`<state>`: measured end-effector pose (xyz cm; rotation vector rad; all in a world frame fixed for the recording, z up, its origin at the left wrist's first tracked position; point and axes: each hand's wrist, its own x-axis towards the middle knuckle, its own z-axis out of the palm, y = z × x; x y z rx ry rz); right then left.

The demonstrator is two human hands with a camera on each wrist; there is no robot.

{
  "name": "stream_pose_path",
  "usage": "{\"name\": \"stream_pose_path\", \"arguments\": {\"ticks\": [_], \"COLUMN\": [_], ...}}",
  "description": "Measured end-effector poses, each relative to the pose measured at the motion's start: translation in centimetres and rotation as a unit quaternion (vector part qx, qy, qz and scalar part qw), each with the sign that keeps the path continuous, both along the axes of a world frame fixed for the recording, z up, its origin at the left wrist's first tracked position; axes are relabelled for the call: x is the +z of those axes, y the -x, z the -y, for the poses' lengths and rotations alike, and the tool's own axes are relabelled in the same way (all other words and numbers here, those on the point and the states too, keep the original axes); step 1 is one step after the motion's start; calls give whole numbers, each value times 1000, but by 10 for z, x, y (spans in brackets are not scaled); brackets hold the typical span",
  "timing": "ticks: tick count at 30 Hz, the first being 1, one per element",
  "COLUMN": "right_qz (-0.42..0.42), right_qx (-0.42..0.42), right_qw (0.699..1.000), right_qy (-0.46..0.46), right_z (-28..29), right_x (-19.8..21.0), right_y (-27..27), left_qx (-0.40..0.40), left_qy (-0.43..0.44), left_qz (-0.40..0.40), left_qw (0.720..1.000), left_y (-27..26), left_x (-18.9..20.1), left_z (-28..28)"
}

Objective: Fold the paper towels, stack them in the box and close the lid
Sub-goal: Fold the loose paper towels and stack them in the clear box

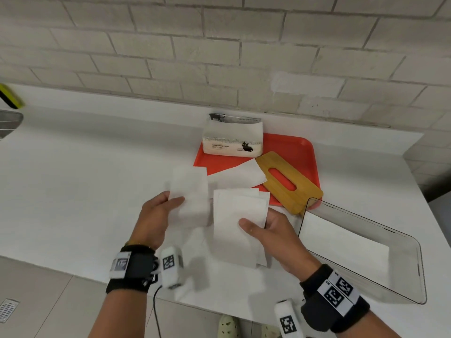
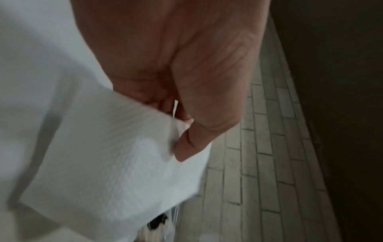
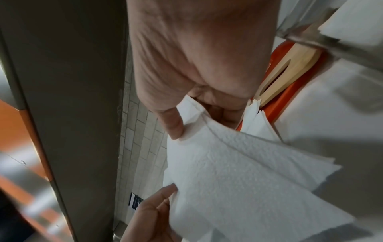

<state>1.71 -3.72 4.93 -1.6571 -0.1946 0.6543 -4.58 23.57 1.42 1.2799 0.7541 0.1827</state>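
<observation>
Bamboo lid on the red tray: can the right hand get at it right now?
Probably not yet. The bamboo lid lies uncovered just beyond the right hand, so the path looks free, but that hand grips a stack of folded towels and would have to put them down first.

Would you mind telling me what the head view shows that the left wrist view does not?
Only the head view shows the right hand holding a stack of folded towels, the clear box, the wooden lid on the red tray, and the tissue pack. Only the left wrist view shows the thumb pinching the towel edge close up. Both show the left hand holding one towel.
</observation>
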Motion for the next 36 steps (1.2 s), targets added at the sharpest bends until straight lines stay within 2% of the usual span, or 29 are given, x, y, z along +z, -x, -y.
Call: {"name": "stream_pose_path", "arguments": {"ticks": [7,14,18,23,27,30,32,36], "right_qz": [-7,24,54,31,45,36,23,55], "right_qx": [56,23,22,36,57,70,82,169], "right_qw": [998,999,998,999,997,997,996,976], "right_qy": [-32,-2,13,8,5,-12,13,125], "right_z": [-27,-45,-46,-46,-49,-50,-46,-30], "right_x": [11,1,-6,-10,-11,-13,-16,-25], "right_y": [-5,-6,-8,-8,-5,-3,-4,-6], "left_qx": [-72,-18,-5,-5,-39,-25,-6,27], "left_qy": [89,171,177,195,127,127,162,200], "left_qz": [42,69,81,82,91,91,99,138], "left_qw": [992,983,981,977,987,987,982,970], "left_y": [44,47,46,45,45,44,44,50], "left_x": [5,10,8,11,10,7,7,6], "left_z": [64,91,85,85,90,93,93,85]}}
